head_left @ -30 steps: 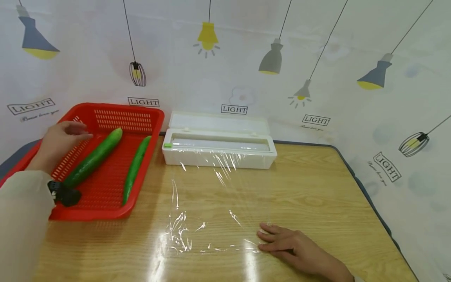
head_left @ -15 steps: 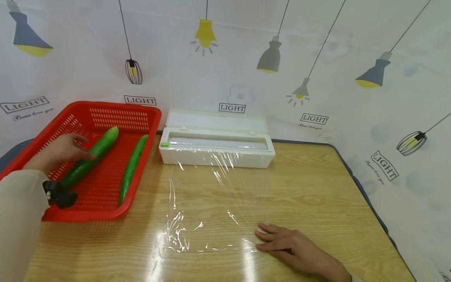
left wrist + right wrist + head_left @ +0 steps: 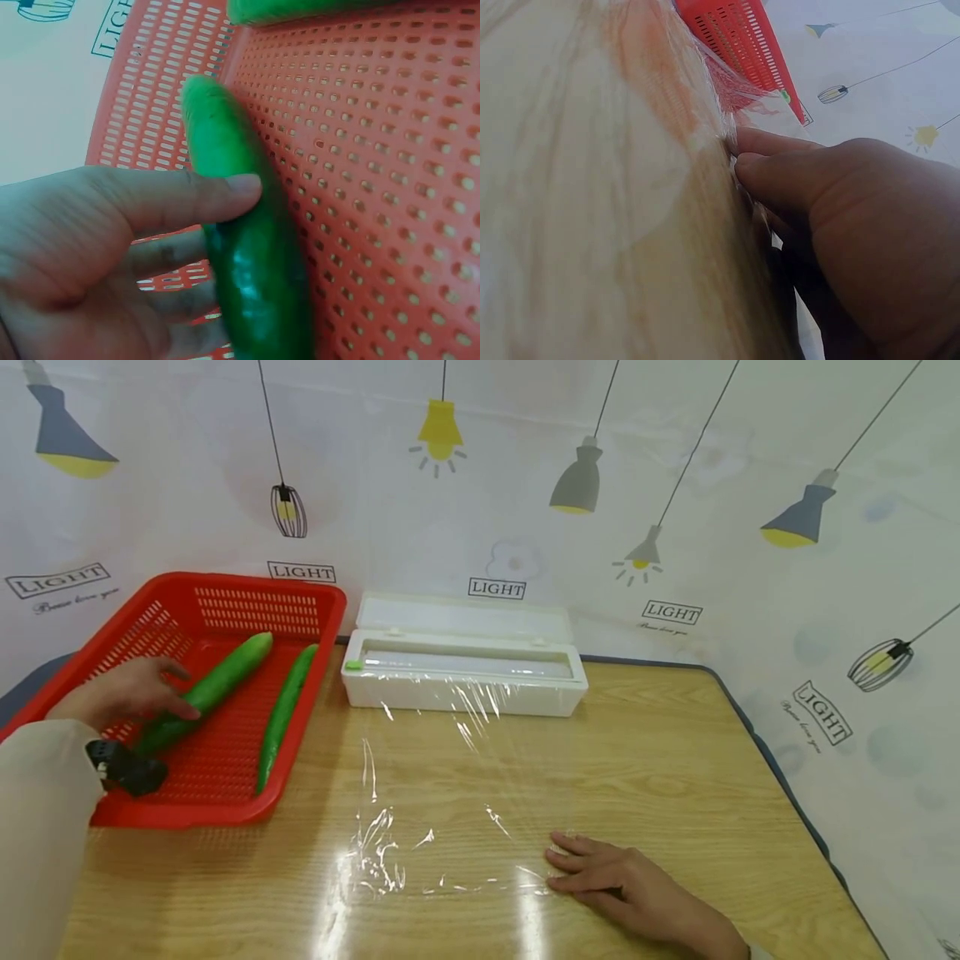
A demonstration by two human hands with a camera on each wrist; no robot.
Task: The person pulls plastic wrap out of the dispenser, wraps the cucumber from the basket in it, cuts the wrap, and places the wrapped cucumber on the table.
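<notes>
In the red basket [image 3: 225, 814] at the left, my left hand [image 3: 135, 689] grips the thicker cucumber [image 3: 234, 672]. The left wrist view shows the thumb [image 3: 232, 196] across the cucumber and the fingers round its far side. A slimmer cucumber [image 3: 288, 718] lies along the basket's right side. Clear cling film [image 3: 457, 810] stretches over the table from a white dispenser box [image 3: 465, 693] with its lid up. My right hand [image 3: 633, 889] rests palm down, its extended fingers touching the film's near right corner.
Wood-grain table [image 3: 675, 760] lies around the film and extends to the right. A patterned sheet with printed lamps [image 3: 573, 477] hangs behind and at the right side. A green slider [image 3: 354, 666] sits at the box's left end.
My left hand has lowered into the basket and taken hold of the thicker cucumber, which has shifted a little to the right. The right hand and film have stayed in place.
</notes>
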